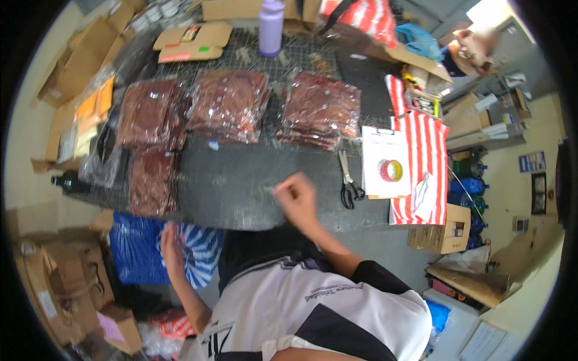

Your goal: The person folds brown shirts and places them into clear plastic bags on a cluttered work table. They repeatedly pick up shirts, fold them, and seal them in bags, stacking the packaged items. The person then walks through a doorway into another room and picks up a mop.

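Note:
My right hand (297, 196) is over the near middle of the dark table (232, 180), its fingers curled in toward the thumb and slightly blurred. Whether anything small is inside I cannot make out. Left of my body, my left hand (172, 242) hangs off the table's near edge with fingers loosely extended, in front of a blue-and-white striped bag (195, 249). Stacks of brown folded garments in clear plastic line the table: a left stack (147, 114), a middle stack (229, 102) and a right stack (320, 105). A nearer garment packet (152, 183) lies below the left one.
Black-handled scissors (348, 183) lie right of my right hand, beside a clipboard (376, 150) bearing a tape roll (391, 170). Red-and-white striped bags (433, 144) cover the right end. A purple bottle (271, 30) stands at the back. Another person (463, 53) is at far right.

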`<state>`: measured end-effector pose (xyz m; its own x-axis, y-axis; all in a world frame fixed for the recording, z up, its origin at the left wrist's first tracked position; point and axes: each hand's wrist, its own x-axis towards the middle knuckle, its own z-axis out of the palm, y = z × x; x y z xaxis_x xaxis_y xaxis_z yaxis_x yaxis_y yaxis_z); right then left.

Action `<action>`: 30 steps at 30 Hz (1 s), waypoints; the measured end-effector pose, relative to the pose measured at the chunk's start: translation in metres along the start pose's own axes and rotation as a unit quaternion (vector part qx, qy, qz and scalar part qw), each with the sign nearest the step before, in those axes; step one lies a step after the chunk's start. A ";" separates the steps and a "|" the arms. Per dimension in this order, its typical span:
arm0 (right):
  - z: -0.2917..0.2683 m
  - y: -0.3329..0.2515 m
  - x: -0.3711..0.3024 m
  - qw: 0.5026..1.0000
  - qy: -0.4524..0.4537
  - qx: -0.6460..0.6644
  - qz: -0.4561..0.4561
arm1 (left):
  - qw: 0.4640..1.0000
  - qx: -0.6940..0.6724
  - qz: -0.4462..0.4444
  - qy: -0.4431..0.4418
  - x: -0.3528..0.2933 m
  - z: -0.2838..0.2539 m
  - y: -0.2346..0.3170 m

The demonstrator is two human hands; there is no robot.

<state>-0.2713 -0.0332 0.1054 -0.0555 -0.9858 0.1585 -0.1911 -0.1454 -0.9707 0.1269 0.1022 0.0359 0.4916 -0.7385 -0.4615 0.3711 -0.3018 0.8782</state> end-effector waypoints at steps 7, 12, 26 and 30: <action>0.130 0.047 -0.036 0.936 -0.346 -0.045 -0.048 | 0.988 -0.127 -0.084 0.013 0.059 -0.159 -0.181; 0.201 0.100 -0.013 0.924 -0.200 -0.285 -0.158 | 0.986 -0.044 -0.113 -0.112 0.110 -0.224 -0.237; 0.228 0.123 -0.014 0.879 -0.184 -0.396 -0.191 | 0.779 0.622 0.001 -0.081 0.240 -0.258 -0.342; 0.227 0.131 -0.011 0.876 -0.176 -0.411 -0.179 | 0.750 0.653 0.037 -0.097 0.252 -0.266 -0.370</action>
<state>-0.0732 -0.0604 -0.0644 0.4309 -0.8749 0.2209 -0.7840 -0.4842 -0.3885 0.3226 0.1881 -0.4382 0.3016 -0.8178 -0.4902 -0.8020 -0.4956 0.3333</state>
